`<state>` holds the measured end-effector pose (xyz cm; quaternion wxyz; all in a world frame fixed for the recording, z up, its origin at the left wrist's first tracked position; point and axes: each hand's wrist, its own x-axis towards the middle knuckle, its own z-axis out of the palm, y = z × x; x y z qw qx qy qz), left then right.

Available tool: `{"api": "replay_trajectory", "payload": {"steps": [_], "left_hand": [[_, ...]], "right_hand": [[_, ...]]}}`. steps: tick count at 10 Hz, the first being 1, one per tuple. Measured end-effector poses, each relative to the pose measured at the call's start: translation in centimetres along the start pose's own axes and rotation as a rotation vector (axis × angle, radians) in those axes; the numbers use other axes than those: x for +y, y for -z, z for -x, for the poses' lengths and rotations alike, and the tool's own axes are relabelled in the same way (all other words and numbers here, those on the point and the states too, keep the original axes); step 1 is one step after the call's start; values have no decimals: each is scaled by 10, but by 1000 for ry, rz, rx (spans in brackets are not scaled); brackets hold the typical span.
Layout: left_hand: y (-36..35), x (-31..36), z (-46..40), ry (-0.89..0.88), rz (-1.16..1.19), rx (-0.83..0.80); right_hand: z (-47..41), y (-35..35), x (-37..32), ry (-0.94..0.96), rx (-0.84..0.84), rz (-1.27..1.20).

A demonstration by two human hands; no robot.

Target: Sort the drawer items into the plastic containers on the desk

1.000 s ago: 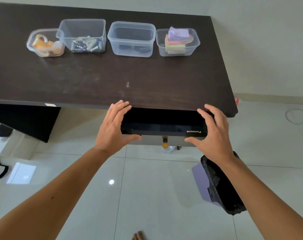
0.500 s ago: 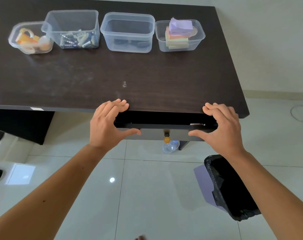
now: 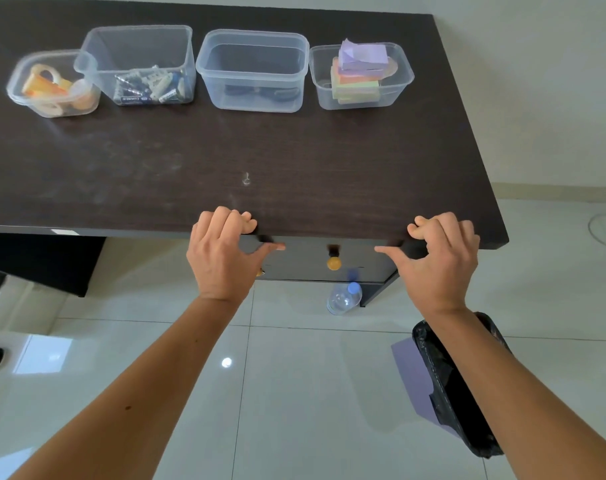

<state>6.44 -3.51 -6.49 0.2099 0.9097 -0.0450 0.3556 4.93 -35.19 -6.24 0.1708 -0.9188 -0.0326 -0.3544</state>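
Left hand (image 3: 222,258) and right hand (image 3: 440,261) are curled, pressed against the drawer front (image 3: 332,263) (nothing gripped), under the dark desk (image 3: 190,161) on pale tiled floor (image 3: 294,393).

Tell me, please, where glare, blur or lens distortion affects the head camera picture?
Head view: a small bright glare spot on the glossy floor tiles, plus a broader window reflection at lower left; the desk edges splay with wide-angle distortion; the yellow drawer knob and water bottle look slightly smeared; both hands, left hand and right hand, are fairly sharp.
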Motion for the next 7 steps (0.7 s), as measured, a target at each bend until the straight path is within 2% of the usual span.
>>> {"api": "replay_trajectory", "payload": {"steps": [4, 5, 7], "left_hand": [[7, 1, -2, -36, -58, -40], [18, 7, -2, 3, -41, -124], [62, 17, -4, 28, -47, -546]], "right_hand": [[0, 11, 2, 49, -50, 42], [-1, 24, -3, 27, -152, 8], [-14, 75, -10, -14, -680, -38]]}}
